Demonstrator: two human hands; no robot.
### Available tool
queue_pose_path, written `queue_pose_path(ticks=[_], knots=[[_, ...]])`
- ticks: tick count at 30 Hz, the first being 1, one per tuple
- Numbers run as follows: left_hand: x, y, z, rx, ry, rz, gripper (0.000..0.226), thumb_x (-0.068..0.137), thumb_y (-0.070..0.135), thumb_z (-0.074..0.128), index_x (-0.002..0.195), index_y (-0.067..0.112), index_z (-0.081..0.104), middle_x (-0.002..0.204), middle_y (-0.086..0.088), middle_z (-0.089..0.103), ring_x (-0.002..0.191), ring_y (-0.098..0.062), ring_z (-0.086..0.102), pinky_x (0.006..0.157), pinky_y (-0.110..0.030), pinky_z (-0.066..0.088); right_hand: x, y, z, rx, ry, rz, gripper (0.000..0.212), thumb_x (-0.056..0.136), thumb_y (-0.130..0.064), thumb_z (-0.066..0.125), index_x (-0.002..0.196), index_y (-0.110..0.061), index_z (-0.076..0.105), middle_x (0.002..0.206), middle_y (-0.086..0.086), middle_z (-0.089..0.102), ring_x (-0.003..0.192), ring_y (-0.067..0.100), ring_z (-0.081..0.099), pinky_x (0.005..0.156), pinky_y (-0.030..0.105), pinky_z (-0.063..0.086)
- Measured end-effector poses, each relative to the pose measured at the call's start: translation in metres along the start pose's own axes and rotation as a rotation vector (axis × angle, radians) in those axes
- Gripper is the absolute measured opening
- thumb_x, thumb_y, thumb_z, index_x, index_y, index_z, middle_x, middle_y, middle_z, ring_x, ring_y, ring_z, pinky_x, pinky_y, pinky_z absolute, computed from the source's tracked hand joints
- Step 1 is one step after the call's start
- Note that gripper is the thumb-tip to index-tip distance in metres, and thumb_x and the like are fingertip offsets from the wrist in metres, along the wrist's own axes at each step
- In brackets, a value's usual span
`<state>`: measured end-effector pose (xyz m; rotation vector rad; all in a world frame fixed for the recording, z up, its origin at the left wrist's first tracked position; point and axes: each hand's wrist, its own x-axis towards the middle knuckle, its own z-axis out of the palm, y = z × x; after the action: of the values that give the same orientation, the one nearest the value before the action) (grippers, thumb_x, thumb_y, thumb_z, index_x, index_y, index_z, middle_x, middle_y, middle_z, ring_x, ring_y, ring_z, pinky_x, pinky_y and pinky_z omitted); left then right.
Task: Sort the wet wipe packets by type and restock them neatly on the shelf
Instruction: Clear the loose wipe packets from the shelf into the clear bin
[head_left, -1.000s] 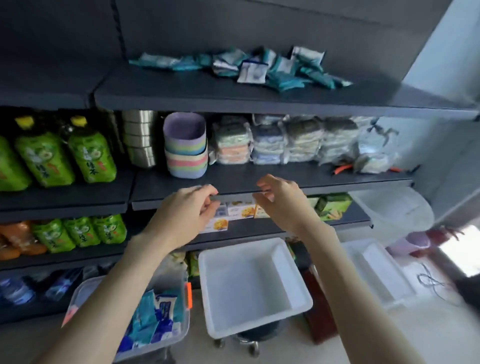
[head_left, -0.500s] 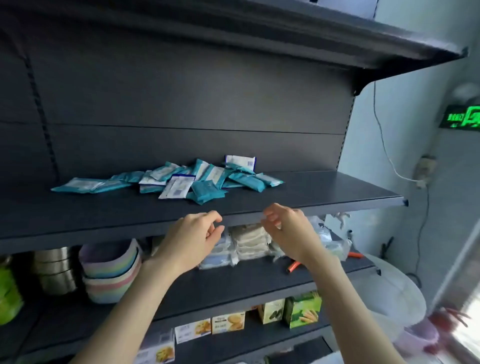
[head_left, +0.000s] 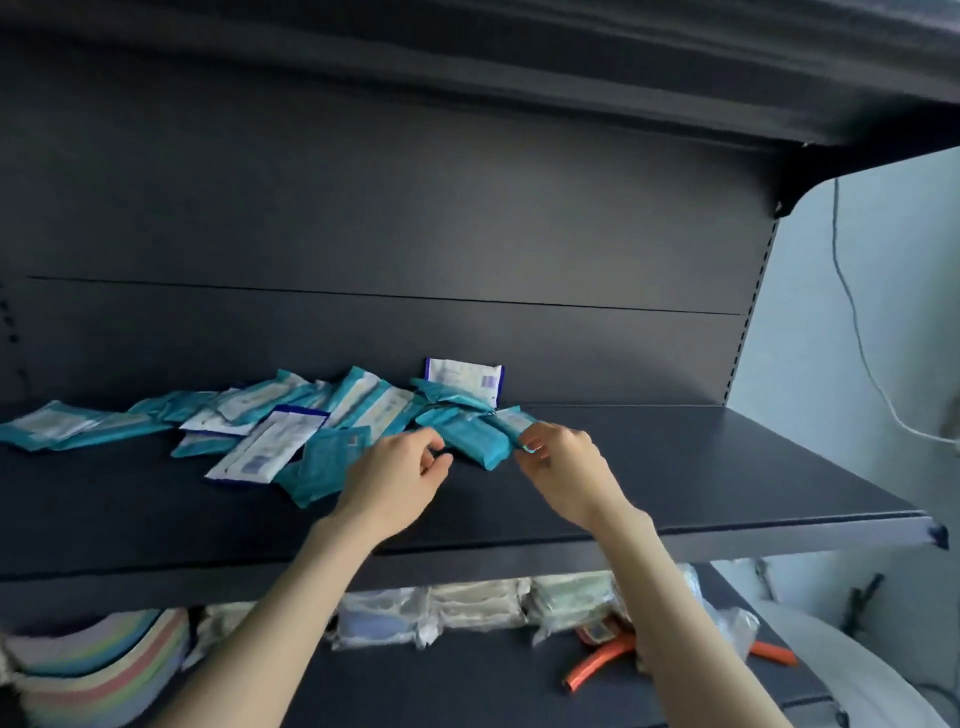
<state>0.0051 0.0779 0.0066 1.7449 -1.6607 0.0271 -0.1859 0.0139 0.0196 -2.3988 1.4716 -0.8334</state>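
**Two hands at the packets on the dark shelf**

Both forearms reach up from below over the front edge of the shelf (head_left: 727, 467). The left hand (head_left: 395, 478) has its fingers curled, with the thumb close to the index finger, just beside the left end of a teal packet (head_left: 475, 441). I cannot tell if it holds anything. The right hand (head_left: 566, 473), bent at the wrist, pinches the end of a small packet (head_left: 511, 420). The pile of packets (head_left: 270, 431), teal and white, lies loose on the shelf to the left.
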Motion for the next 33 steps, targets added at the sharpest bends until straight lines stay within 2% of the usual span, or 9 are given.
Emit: queue_pose_path(ticks=[2,8,12,15,18,21,25,29,33], knots=[[0.020,0.005,0.024,-0.030,0.012,-0.112,0.026,0.091,0.038,0.057,0.108,0.019,0.063,0.096,0.004,0.068,0.087,-0.015,0.063,0.081,-0.037,0.053,0.025,0.019,0.004,-0.004,-0.031,-0.024,0.026,0.093,-0.029,0.055,0.115,-0.019,0.062,0.119,0.006,0.062,0.106,0.030,0.055,0.078,0.032,0.042],[0.073,0.016,0.083,0.014,0.043,-0.459,0.065,0.085,0.058,0.056,0.122,0.006,0.042,0.123,-0.012,0.055,0.115,-0.029,0.052,0.085,-0.037,0.045,0.101,0.063,0.022,0.027,-0.164,0.003,0.041,0.094,-0.037,0.053,0.129,-0.015,0.053,0.132,0.011,0.055,0.119,0.031,0.050,0.093,0.033,0.040],[0.094,0.025,0.102,0.061,0.117,-0.649,0.084,0.073,0.064,0.066,0.121,0.003,0.036,0.125,-0.017,0.049,0.116,-0.033,0.050,0.083,-0.039,0.045,0.135,0.079,0.041,-0.008,-0.275,0.056,0.051,0.094,-0.047,0.049,0.133,-0.014,0.045,0.129,0.015,0.056,0.121,0.036,0.048,0.097,0.037,0.036],[0.099,0.023,0.103,-0.009,0.139,-0.706,0.081,0.069,0.049,0.078,0.119,0.003,0.035,0.119,-0.014,0.056,0.109,-0.033,0.056,0.075,-0.034,0.044,0.147,0.085,0.051,-0.024,-0.275,0.096,0.059,0.089,-0.049,0.055,0.133,-0.012,0.041,0.129,0.015,0.054,0.122,0.036,0.044,0.098,0.038,0.034],[0.095,0.016,0.096,-0.212,0.155,-0.727,0.069,0.066,0.032,0.085,0.113,0.003,0.044,0.108,-0.008,0.060,0.101,-0.030,0.060,0.076,-0.032,0.046,0.150,0.088,0.053,0.176,-0.290,0.174,0.064,0.079,-0.038,0.072,0.129,-0.006,0.047,0.127,0.013,0.053,0.120,0.031,0.048,0.097,0.036,0.041],[0.084,0.007,0.086,-0.470,0.157,-0.689,0.035,0.069,0.015,0.082,0.099,0.009,0.063,0.098,-0.003,0.069,0.090,-0.020,0.065,0.076,-0.033,0.053,0.149,0.089,0.048,0.335,-0.291,0.180,0.048,0.074,-0.021,0.079,0.115,-0.006,0.061,0.112,0.005,0.064,0.103,0.020,0.060,0.080,0.026,0.045],[0.064,0.007,0.067,-0.633,0.140,-0.617,0.017,0.087,0.015,0.067,0.102,0.019,0.062,0.099,0.004,0.068,0.087,-0.011,0.064,0.067,-0.024,0.049,0.145,0.083,0.045,0.470,-0.255,0.148,0.033,0.076,-0.012,0.076,0.104,-0.005,0.062,0.101,0.005,0.065,0.093,0.022,0.063,0.073,0.028,0.045],[0.064,-0.014,0.048,-0.461,0.172,-0.538,0.016,0.092,0.031,0.058,0.104,0.019,0.057,0.109,0.001,0.062,0.099,-0.015,0.061,0.080,-0.032,0.050,0.145,0.073,0.044,0.710,-0.260,0.046,0.014,0.084,-0.017,0.068,0.095,-0.016,0.060,0.101,0.005,0.070,0.092,0.023,0.067,0.087,0.046,0.054],[0.085,-0.050,0.037,0.128,0.078,-0.539,0.043,0.091,0.050,0.052,0.110,0.012,0.054,0.129,-0.007,0.044,0.123,-0.028,0.043,0.102,-0.042,0.036,0.154,0.047,0.049,0.690,-0.251,-0.065,0.014,0.090,-0.031,0.063,0.098,-0.020,0.060,0.104,-0.002,0.061,0.099,0.021,0.062,0.088,0.040,0.053]])
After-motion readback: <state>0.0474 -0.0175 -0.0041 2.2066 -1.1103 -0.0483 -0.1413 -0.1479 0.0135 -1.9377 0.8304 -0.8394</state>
